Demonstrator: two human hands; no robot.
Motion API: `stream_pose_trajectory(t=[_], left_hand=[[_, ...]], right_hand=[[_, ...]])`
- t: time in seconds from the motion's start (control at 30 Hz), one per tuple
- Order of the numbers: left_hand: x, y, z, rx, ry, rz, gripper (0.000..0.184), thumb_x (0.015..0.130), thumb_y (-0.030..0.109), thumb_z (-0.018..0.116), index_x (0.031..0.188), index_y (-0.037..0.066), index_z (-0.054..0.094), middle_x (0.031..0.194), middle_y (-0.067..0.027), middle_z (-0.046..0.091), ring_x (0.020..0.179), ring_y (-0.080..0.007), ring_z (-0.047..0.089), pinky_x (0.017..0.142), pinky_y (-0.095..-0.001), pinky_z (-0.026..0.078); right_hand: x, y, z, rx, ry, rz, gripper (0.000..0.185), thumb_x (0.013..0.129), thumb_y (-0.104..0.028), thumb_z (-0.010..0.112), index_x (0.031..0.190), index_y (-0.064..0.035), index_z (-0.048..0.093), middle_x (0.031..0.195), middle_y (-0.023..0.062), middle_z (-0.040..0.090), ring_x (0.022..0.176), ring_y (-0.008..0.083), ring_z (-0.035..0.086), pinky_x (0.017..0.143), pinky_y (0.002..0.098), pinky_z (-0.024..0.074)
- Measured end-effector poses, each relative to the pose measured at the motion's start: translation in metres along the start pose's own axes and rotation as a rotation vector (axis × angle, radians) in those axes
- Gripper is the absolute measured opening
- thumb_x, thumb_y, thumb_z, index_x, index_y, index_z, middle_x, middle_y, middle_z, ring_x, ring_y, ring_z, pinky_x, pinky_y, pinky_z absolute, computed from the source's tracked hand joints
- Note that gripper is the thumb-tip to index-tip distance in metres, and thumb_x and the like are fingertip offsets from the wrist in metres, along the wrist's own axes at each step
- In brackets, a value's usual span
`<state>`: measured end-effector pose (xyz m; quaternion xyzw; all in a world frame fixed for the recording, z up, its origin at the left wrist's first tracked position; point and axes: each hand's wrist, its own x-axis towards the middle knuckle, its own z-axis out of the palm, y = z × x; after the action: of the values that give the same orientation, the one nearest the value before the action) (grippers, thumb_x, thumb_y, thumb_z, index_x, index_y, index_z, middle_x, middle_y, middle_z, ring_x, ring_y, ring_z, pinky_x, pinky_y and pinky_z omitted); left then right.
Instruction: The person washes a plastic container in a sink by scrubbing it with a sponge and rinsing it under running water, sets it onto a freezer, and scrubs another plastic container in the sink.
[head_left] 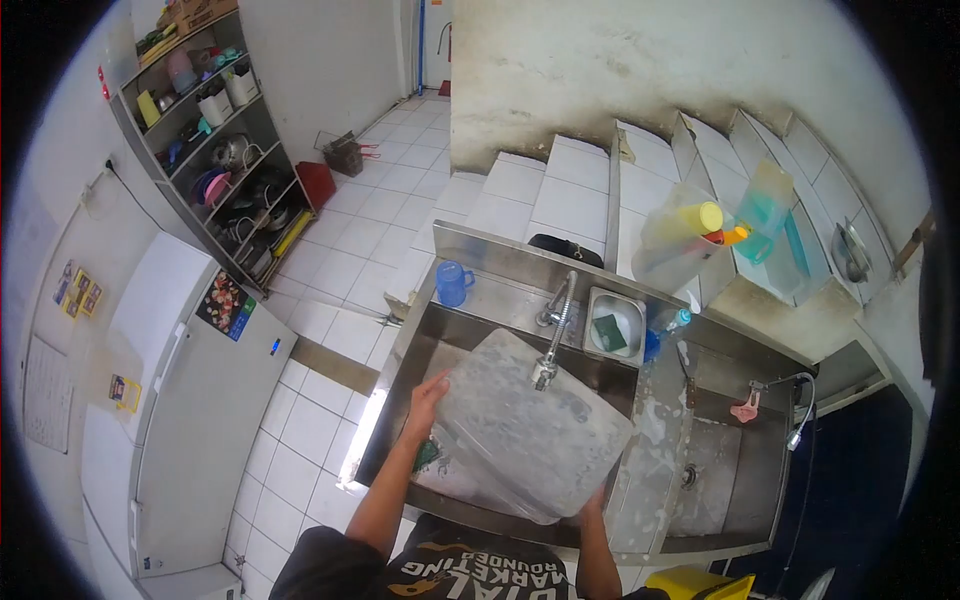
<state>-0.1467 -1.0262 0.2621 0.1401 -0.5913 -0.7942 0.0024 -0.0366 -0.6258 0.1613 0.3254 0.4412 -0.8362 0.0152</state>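
A large translucent plastic container (530, 425) is held tilted over the left basin of the steel sink (400, 345). My left hand (428, 400) grips its left edge, fingers closed round the rim. At its lower right corner is my right hand (592, 508), mostly hidden by the container, with its fingers out of sight. The faucet (558, 330) hangs over the container's upper part. Whitish suds or water marks cover its surface. A green scouring pad (427, 455) lies in the basin beside my left wrist.
Behind the basin stand a blue mug (453, 284) and a small steel tray (615, 325) with a green sponge. A blue bottle (665, 335) is right of it. The right basin (715, 470) has a pink-headed tap. A yellow container (700, 583) sits at bottom right, a fridge (210, 430) at left.
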Motion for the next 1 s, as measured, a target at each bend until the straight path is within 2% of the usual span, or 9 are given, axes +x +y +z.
stream_pose_trajectory(t=[0.13, 0.2, 0.33, 0.43, 0.53, 0.6, 0.7, 0.83, 1.0], left_hand=[[0.048, -0.055, -0.021, 0.077, 0.031, -0.085, 0.044, 0.092, 0.025, 0.059, 0.125, -0.003, 0.059, 0.12, -0.0162, 0.064, 0.113, -0.022, 0.058, 0.098, -0.0316, 0.041], [0.062, -0.105, -0.037, 0.384, 0.132, -0.152, 0.044, 0.092, 0.024, 0.055, 0.127, -0.004, 0.057, 0.122, -0.0218, 0.062, 0.114, -0.0273, 0.058, 0.099, -0.0336, 0.042], [0.016, -0.095, -0.004, 0.797, 0.196, -0.208, 0.049, 0.092, 0.03, 0.049, 0.129, -0.002, 0.054, 0.124, -0.0242, 0.059, 0.117, -0.032, 0.056, 0.101, -0.0373, 0.039], [-0.009, -0.122, -0.009, 0.421, 0.185, -0.532, 0.057, 0.093, 0.041, 0.046, 0.135, 0.003, 0.048, 0.132, -0.0218, 0.052, 0.122, -0.0347, 0.05, 0.103, -0.0473, 0.036], [-0.014, -0.149, -0.022, 0.053, 0.145, -0.694, 0.064, 0.093, 0.049, 0.043, 0.141, 0.007, 0.042, 0.14, -0.0197, 0.044, 0.126, -0.0372, 0.044, 0.103, -0.0556, 0.034], [-0.008, -0.163, -0.034, -0.152, 0.086, -0.695, 0.07, 0.092, 0.055, 0.042, 0.145, 0.01, 0.035, 0.146, -0.0184, 0.037, 0.128, -0.039, 0.041, 0.102, -0.0607, 0.033], [-0.007, -0.104, -0.018, 0.075, 0.003, -0.535, 0.076, 0.089, 0.058, 0.046, 0.146, 0.009, 0.034, 0.145, -0.0205, 0.038, 0.128, -0.0391, 0.041, 0.103, -0.058, 0.033], [0.002, -0.033, 0.013, 0.166, -0.069, -0.479, 0.076, 0.089, 0.057, 0.049, 0.143, 0.005, 0.036, 0.138, -0.0221, 0.043, 0.118, -0.0356, 0.051, 0.098, -0.0518, 0.041], [0.022, -0.008, 0.052, 0.328, -0.171, -0.67, 0.077, 0.084, 0.058, 0.057, 0.134, 0.001, 0.046, 0.129, -0.0257, 0.05, 0.11, -0.035, 0.056, 0.084, -0.0497, 0.051]], right_hand=[[-0.002, -0.037, 0.0, -0.112, 0.176, -0.049, 0.05, 0.097, -0.052, 0.037, 0.112, -0.0084, 0.058, 0.097, 0.0053, 0.059, 0.093, 0.0189, 0.058, 0.08, 0.0333, 0.0476], [-0.003, -0.055, 0.001, -0.236, 0.18, -0.051, 0.04, 0.096, -0.043, 0.044, 0.107, -0.0075, 0.058, 0.093, 0.0042, 0.058, 0.09, 0.0172, 0.056, 0.077, 0.0324, 0.0466], [-0.004, -0.069, 0.004, -0.449, 0.112, -0.217, 0.039, 0.096, -0.04, 0.047, 0.102, -0.0033, 0.059, 0.095, 0.0051, 0.058, 0.089, 0.015, 0.056, 0.077, 0.033, 0.0461], [-0.006, -0.072, 0.021, -0.624, 0.166, -0.361, 0.039, 0.095, -0.037, 0.052, 0.098, 0.0008, 0.059, 0.092, 0.0061, 0.06, 0.083, 0.014, 0.057, 0.072, 0.0351, 0.0466], [-0.064, -0.103, 0.107, -0.814, 0.068, -0.322, 0.04, 0.092, -0.037, 0.059, 0.095, 0.0029, 0.057, 0.082, 0.0096, 0.063, 0.073, 0.0152, 0.059, 0.065, 0.0367, 0.0475], [-0.089, -0.111, 0.154, -1.127, -0.138, -0.607, 0.039, 0.086, -0.037, 0.067, 0.093, 0.0008, 0.057, 0.071, 0.0139, 0.063, 0.062, 0.0237, 0.062, 0.058, 0.0389, 0.0477], [-0.092, -0.096, 0.175, -1.447, -0.36, -0.708, 0.041, 0.084, -0.039, 0.069, 0.09, -0.001, 0.056, 0.07, 0.017, 0.062, 0.062, 0.034, 0.064, 0.059, 0.0414, 0.0497], [-0.096, -0.091, 0.177, -1.576, -0.541, -0.885, 0.04, 0.08, -0.037, 0.072, 0.089, -0.0017, 0.057, 0.072, 0.0148, 0.061, 0.063, 0.0351, 0.061, 0.058, 0.0429, 0.0499], [-0.11, -0.121, 0.175, -1.704, -0.827, -1.107, 0.036, 0.073, -0.032, 0.073, 0.094, -0.006, 0.059, 0.082, 0.0124, 0.063, 0.082, 0.0306, 0.062, 0.083, 0.0393, 0.0482]])
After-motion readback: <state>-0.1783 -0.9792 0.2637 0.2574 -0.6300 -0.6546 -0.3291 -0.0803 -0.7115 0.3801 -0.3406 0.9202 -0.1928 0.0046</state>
